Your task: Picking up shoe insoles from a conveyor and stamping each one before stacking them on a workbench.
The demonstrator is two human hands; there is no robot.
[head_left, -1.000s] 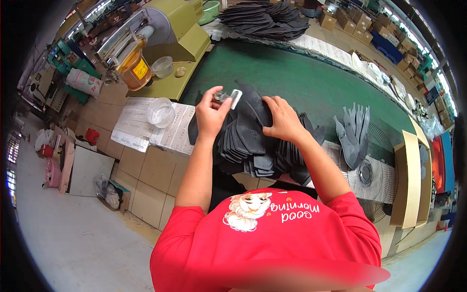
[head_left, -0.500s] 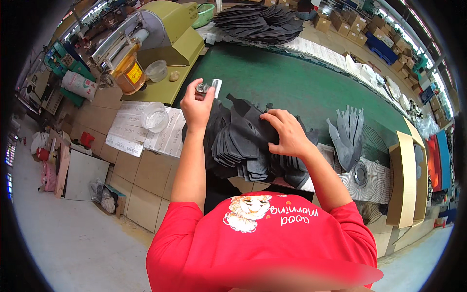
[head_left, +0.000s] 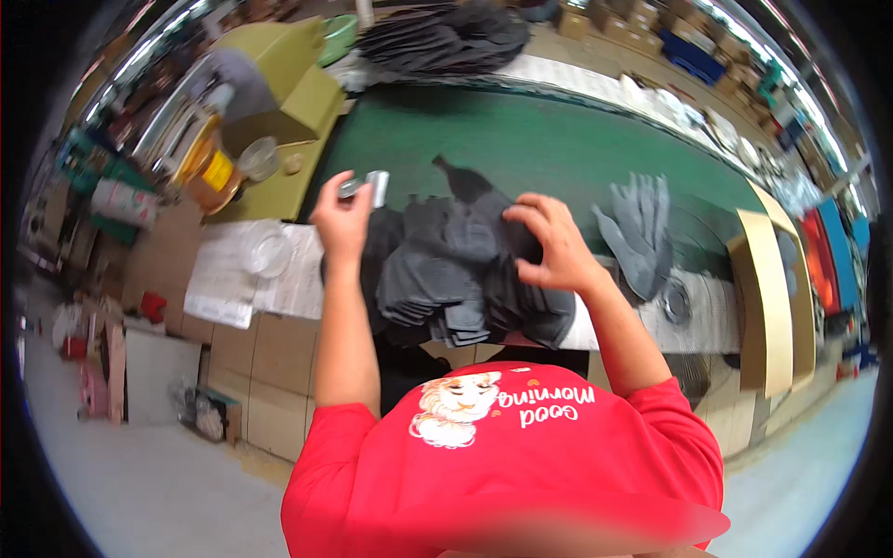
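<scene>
My left hand pinches a small tool with a dark metallic body and a flat silvery-white end, held upright over the left side of the pile. Its exact kind is too blurred to tell. Before me lies a thick pile of black cut pieces, fanned in overlapping layers at the near edge of the green work surface. One piece on top points its narrow end away from me. My right hand is curved over the pile's right side, thumb and fingers apart, fingertips at the black pieces.
Grey pieces lie fanned out to the right, beside an open cardboard box. Far off sits a big black stack. At left are an olive-green machine with an amber container and a clear plastic bowl.
The whole view has shifted, so most things appear farther left. My left hand still grips the small tool, and my right hand stays on the pile in nearly the same pose.
</scene>
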